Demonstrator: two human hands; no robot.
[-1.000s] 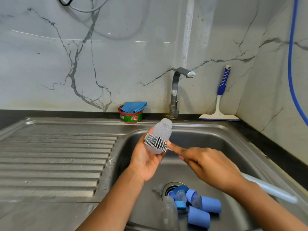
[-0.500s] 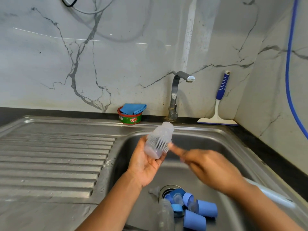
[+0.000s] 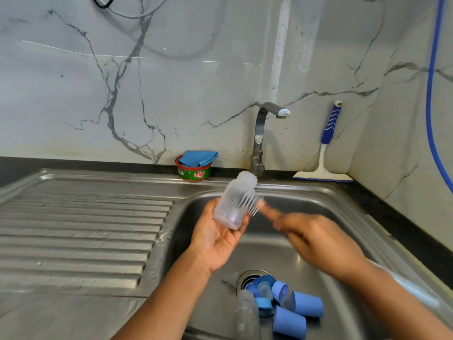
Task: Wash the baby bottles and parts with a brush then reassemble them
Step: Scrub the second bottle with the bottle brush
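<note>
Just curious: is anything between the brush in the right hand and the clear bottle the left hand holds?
Nothing visible. The brush bristles already lie against the bottle in the left hand; the right hand is blurred.

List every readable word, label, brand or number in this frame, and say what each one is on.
"EXO": red and white logo on the green round tub on the ledge behind the sink, left of the tap.
Small white label on the tub's left side and the print under the logo: too small to read.
Bottle, brush, blue caps: no readable text.
</note>
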